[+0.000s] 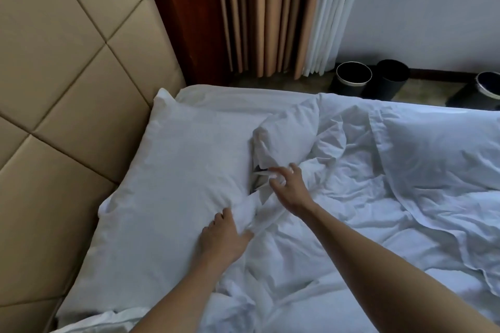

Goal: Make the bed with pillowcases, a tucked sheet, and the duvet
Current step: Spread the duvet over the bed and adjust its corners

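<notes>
pillowcase end being closed up, head of bed

left hand (pixel 224 235) lies nearest, fingers spread and pressed flat on the near right corner of the pillow (pixel 176 170), pinning it. just beyond, right hand (pixel 289 189) has fingers curled, pinching the loose open end of the pillowcase (pixel 254 205). a dark gap shows at the mouth, so the flap looks not yet tucked.

handling, my read: cloth is light, limp and a bit slick, and bunches fast. take it by the hem at the mouth, not mid-panel. the pillow is soft and bulky and will slide unless held down like this.

duvet (pixel 338 224) lies crumpled right of the hands, not spread. it's bulky but light, best gripped at the corners. second pillow (pixel 438 149) sits further right. the pillow in hand butts against the padded headboard (pixel 54 89). behind the bed are curtains (pixel 257 21) and dark bins (pixel 354 76) on the floor.
</notes>
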`<action>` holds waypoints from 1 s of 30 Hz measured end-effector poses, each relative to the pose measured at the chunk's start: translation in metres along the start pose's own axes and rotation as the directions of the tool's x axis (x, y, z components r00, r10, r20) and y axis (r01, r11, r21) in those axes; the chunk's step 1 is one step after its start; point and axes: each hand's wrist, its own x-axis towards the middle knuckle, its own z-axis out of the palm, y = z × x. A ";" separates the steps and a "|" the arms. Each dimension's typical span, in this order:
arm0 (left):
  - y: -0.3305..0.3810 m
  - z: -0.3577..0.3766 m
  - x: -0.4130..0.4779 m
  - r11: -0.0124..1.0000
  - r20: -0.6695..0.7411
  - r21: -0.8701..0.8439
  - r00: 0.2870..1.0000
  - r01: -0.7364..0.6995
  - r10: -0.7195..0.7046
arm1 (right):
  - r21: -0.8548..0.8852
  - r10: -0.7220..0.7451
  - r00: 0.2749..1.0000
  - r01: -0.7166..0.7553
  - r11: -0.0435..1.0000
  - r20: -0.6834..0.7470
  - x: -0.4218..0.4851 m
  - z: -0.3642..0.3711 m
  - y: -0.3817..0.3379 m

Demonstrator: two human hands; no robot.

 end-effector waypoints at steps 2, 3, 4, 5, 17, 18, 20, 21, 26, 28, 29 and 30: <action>-0.002 0.002 0.007 0.996 -0.013 -0.088 1.000 0.005 -0.006 | 0.001 0.029 0.999 -0.029 1.000 -0.024 0.023 0.007 0.002; -0.004 0.002 0.010 0.992 -0.008 -0.123 1.000 0.010 -0.011 | 0.002 0.044 0.998 -0.044 0.999 -0.033 0.035 0.010 0.003; -0.007 0.003 0.013 0.987 0.009 -0.160 1.000 0.012 -0.011 | 0.002 0.068 0.997 -0.068 0.998 -0.031 0.045 0.012 0.003; -0.011 0.005 0.016 0.979 0.030 -0.204 1.000 0.014 -0.008 | 0.008 0.099 0.995 -0.098 0.995 -0.023 0.054 0.014 0.004; 0.007 -0.063 -0.010 0.670 -0.061 -0.730 0.989 -0.136 0.134 | 0.188 0.227 0.912 -0.170 0.967 -0.341 0.054 -0.044 -0.049; 0.011 -0.082 -0.009 0.665 -0.109 -0.726 0.984 -0.174 0.139 | 0.184 0.189 0.919 -0.131 0.974 -0.347 0.059 -0.055 -0.068; 0.019 -0.124 -0.009 0.666 -0.214 -0.704 0.968 -0.247 0.133 | 0.206 0.110 0.919 -0.032 0.978 -0.380 0.073 -0.084 -0.120; 0.022 -0.146 -0.007 0.658 -0.283 -0.694 0.951 -0.292 0.124 | 0.219 0.073 0.906 0.022 0.976 -0.418 0.084 -0.101 -0.152; 0.024 -0.270 0.050 0.757 -0.555 -0.562 0.831 -0.333 -0.047 | 0.459 -0.104 0.905 0.305 0.835 -0.412 0.134 -0.180 -0.294; 0.009 -0.312 0.089 0.753 -0.360 -0.649 0.915 -0.107 -0.181 | 0.527 -0.206 0.952 0.296 0.797 -0.224 0.141 -0.182 -0.307; 0.003 -0.321 0.101 0.760 -0.254 -0.650 0.942 0.002 -0.219 | 0.423 -0.249 0.952 0.302 0.855 -0.177 0.139 -0.175 -0.305; 0.001 -0.321 0.106 0.764 -0.195 -0.643 0.953 0.054 -0.231 | 0.274 -0.266 0.953 0.296 0.915 -0.142 0.137 -0.166 -0.296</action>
